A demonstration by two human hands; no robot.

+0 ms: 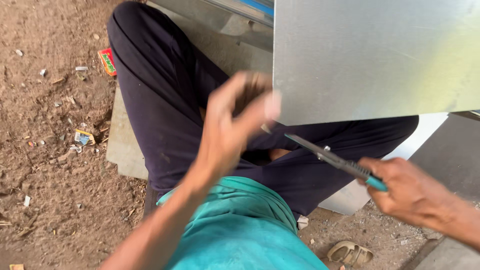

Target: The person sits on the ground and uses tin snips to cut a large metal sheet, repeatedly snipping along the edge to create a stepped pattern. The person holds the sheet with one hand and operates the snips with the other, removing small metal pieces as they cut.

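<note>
A: What is the left hand (pixel 235 120) doing?
B: It is gripping the lower left corner of the galvanised metal sheet (pixel 375 55), fingers closed on its edge.
A: And the right hand (pixel 407 192)?
B: It is clasping the teal handles of the tin snips (pixel 335 161), blades pointing toward the left hand, just below the sheet, over the dark trousers (pixel 165 95).

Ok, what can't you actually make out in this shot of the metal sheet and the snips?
Head view only:
- Left hand: motion-blurred, so its grip on the metal sheet corner is unclear.
- Metal sheet: cut off by the top and right edges; full size unknown.
- Snips: handles hidden inside the right hand; blades look closed, hard to confirm.
- Red packet on the dirt: too small to identify.
</note>
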